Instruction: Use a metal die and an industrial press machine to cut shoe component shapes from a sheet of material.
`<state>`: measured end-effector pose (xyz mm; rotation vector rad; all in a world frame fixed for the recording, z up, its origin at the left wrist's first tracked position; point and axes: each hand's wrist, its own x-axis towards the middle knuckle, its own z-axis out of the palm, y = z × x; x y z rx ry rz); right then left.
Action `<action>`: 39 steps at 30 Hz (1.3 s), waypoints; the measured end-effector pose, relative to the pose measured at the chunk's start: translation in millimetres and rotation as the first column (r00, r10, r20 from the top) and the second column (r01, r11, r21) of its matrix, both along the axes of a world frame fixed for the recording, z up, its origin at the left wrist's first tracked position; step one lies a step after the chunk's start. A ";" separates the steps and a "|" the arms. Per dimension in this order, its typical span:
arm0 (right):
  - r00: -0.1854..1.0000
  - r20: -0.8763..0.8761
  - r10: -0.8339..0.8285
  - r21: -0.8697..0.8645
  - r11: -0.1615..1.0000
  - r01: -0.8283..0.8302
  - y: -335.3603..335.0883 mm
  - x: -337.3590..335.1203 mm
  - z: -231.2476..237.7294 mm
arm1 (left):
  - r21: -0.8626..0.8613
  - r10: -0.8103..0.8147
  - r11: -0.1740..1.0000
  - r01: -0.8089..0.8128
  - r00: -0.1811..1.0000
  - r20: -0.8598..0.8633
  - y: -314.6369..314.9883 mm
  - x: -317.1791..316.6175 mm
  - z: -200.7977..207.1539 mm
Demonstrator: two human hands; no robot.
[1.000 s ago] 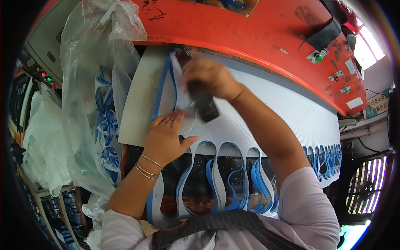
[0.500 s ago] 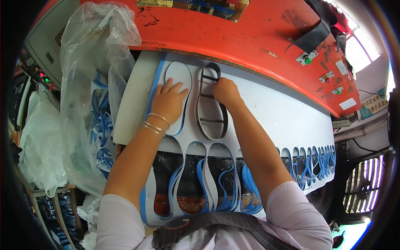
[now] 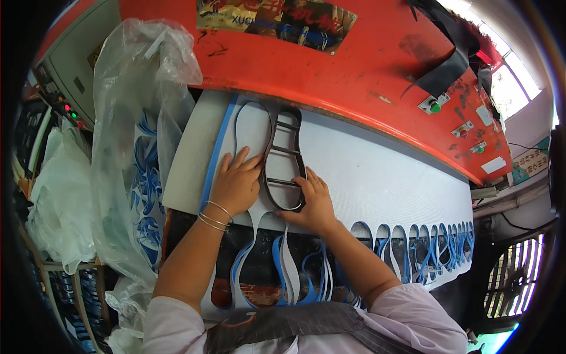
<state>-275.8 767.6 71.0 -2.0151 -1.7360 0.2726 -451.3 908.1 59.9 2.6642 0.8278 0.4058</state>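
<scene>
A dark metal sole-shaped cutting die (image 3: 304,158), with crossbars inside, lies on a white ribbed foam sheet (image 3: 365,171) with a blue underside. My right hand (image 3: 312,203) grips the die's near end, its fingers over the right rim and its thumb by the near curve. Left of the die, my left hand (image 3: 237,184) rests on the sheet with fingers spread, the index fingertip close to the die's left rim. A curved sole-shaped cut line (image 3: 236,127) shows beyond this hand; the hand hides its near part.
A red machine beam (image 3: 354,76) with green and red buttons spans the far side. Looped white-and-blue offcut strips (image 3: 277,265) hang along the sheet's near edge over a dark surface. A clear plastic bag (image 3: 127,159) with blue scraps stands at the left, beside a whitish bag (image 3: 59,194).
The die has moved left and nearer, against the cut outline. My right hand has shifted from its far right rim to its near end. My left hand has moved slightly nearer.
</scene>
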 end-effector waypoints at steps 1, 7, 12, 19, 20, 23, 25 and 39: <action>1.000 0.009 0.012 0.015 1.000 -0.012 0.9 -2.2 2.0 | -0.025 -0.007 1.000 0.007 1.000 0.011 2.2 -0.7 0.6; 0.998 0.060 -0.036 0.107 0.994 0.029 -8.0 15.3 4.2 | 0.062 -0.023 0.998 0.020 0.999 0.049 1.2 31.8 4.4; 0.991 0.006 0.132 0.011 0.991 -0.132 30.6 45.6 40.8 | -0.109 0.265 0.960 -0.257 0.962 0.063 64.7 13.9 16.1; 0.779 0.197 -0.595 0.852 0.497 0.164 -108.4 332.7 139.6 | -0.164 -0.146 0.954 0.252 0.865 0.480 -62.4 240.0 107.0; 0.834 -0.258 -0.487 0.837 0.319 0.445 -134.0 394.7 142.7 | -0.279 -0.185 0.907 0.317 0.892 0.413 -82.6 282.8 112.9; 0.408 -0.132 -0.904 0.795 0.149 0.588 -296.8 582.5 162.8 | -0.153 -0.455 0.797 0.584 0.748 0.483 -156.3 367.8 156.3; 0.303 -0.461 -0.834 0.726 -0.158 0.670 -265.4 594.1 169.3 | -0.061 -0.405 0.873 0.483 0.789 0.462 -162.6 381.6 186.6; 0.600 -0.418 -0.682 0.704 0.174 0.688 -311.4 535.1 177.3 | -0.256 0.078 0.965 -0.050 0.992 0.104 -158.3 232.6 110.8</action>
